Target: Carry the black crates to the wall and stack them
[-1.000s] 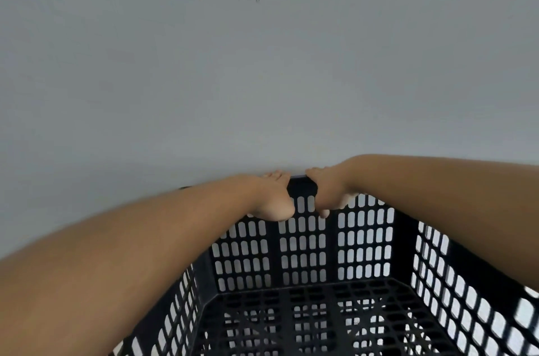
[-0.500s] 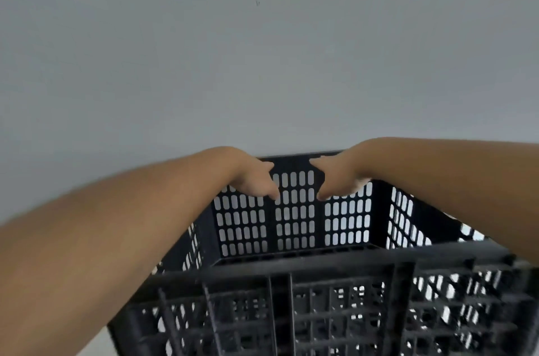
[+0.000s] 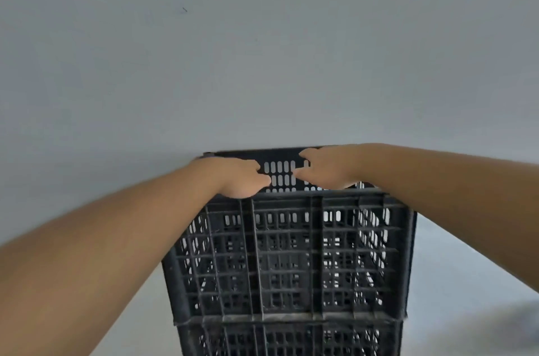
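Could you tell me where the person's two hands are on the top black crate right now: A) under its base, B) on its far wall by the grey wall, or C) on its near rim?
B: the left hand and the right hand rest on the top crate's far wall, against the grey wall.

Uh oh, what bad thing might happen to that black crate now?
Both hands, left hand and right hand, hold only the far rim of the top black slotted plastic crate, beside the grey wall. Fingers might get pinched there. The crate could also sit crooked on the lower black crate and slip.

no readable text, labels, brands or numbers on anything in view
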